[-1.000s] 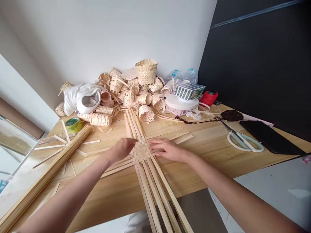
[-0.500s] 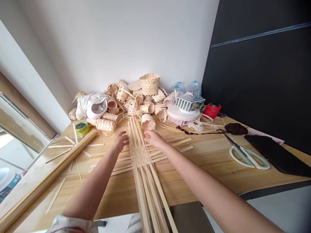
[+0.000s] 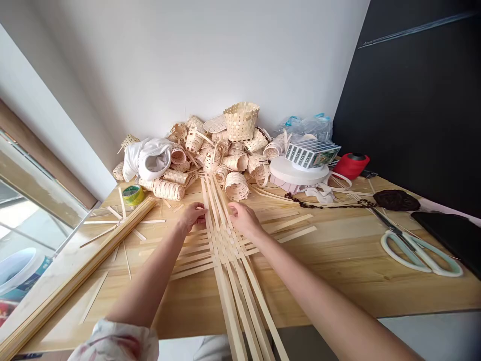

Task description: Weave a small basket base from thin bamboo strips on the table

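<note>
A half-woven mat of flat pale strips lies on the table, with long strips running towards and away from me and others crossing sideways. My left hand is at the left edge of the long strips, beyond the dense weave, its fingers curled in on the outer strip. On the opposite edge, my right hand has thumb and fingers closed at the outermost long strip. The undersides of both hands' fingers are partly hidden. The near ends of the long strips hang past the table's front edge.
Small woven baskets pile against the wall, with a white cloth beside them. A strip bundle and yellow-green tape lie left. On the right are scissors, red thread and a boxed stack on a white turntable.
Both hands have closed in on the long strips from either side, their fingers curling from a looser, spread pose. My view has shifted slightly, so the scene sits differently in the picture.
</note>
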Demonstrator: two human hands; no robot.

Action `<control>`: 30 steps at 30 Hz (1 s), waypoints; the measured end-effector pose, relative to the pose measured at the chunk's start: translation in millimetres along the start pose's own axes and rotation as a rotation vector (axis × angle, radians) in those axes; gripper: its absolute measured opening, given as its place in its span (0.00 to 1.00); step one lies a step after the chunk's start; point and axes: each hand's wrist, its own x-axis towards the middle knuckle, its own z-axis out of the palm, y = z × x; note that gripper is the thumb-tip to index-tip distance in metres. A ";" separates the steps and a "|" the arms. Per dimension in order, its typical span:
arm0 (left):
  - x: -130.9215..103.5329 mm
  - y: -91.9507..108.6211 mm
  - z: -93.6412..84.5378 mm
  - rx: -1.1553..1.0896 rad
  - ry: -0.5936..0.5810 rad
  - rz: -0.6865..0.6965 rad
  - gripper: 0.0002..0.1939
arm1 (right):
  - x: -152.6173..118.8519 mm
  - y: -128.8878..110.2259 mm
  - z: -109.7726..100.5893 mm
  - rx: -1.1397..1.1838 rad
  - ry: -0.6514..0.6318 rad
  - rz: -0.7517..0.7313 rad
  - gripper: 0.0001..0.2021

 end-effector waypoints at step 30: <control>-10.9 -8.3 2.7 0.086 -0.135 0.259 0.14 | 28.9 -11.7 14.7 0.531 -0.374 0.002 0.08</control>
